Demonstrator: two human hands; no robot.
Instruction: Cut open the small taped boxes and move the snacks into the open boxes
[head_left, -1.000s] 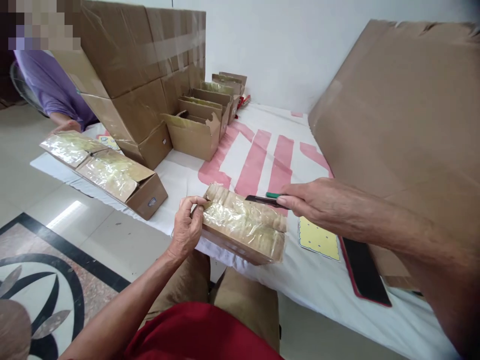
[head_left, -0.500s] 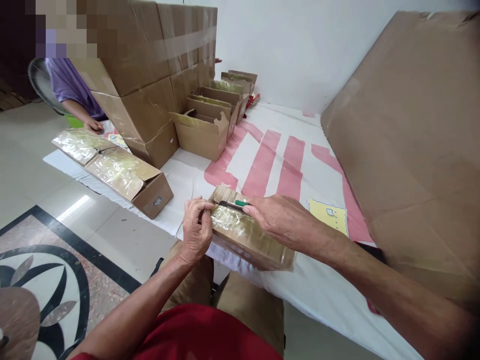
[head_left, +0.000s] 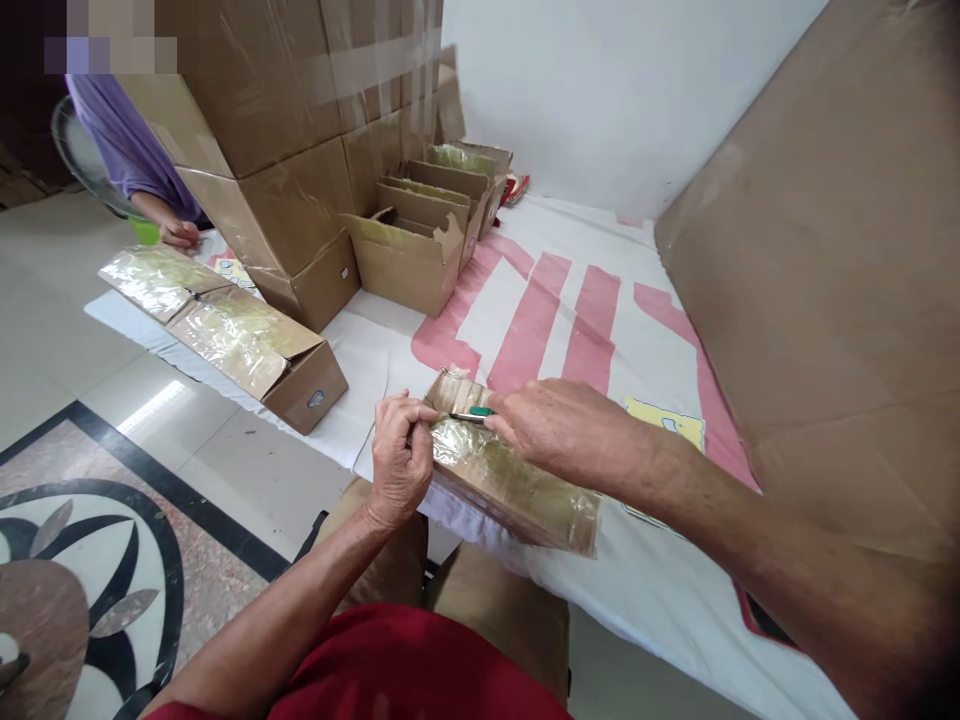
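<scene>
A small brown cardboard box [head_left: 525, 485] with shiny clear tape lies in front of me at the table's near edge. My left hand [head_left: 403, 455] is closed at its left end, with thumb and bent fingers gripping the corner. A slim cutter knife [head_left: 481, 411] with a green part is held in my right hand [head_left: 559, 425], whose fingers wrap round it. The blade lies along the box's top near the left end, its tip close to my left fingers. My right hand hides most of the handle and part of the box top.
Taped boxes [head_left: 232, 335] lie at left, beside a tall carton stack [head_left: 292, 220]. Several open boxes [head_left: 409, 260] stand in a row behind. A large cardboard sheet [head_left: 832, 300] rises at right. A co-worker's hand [head_left: 180, 234] rests beyond the stack.
The cutter has slid a little along the box top, and less of its blade shows. My left hand keeps its grip on the corner. The view has shifted slightly.
</scene>
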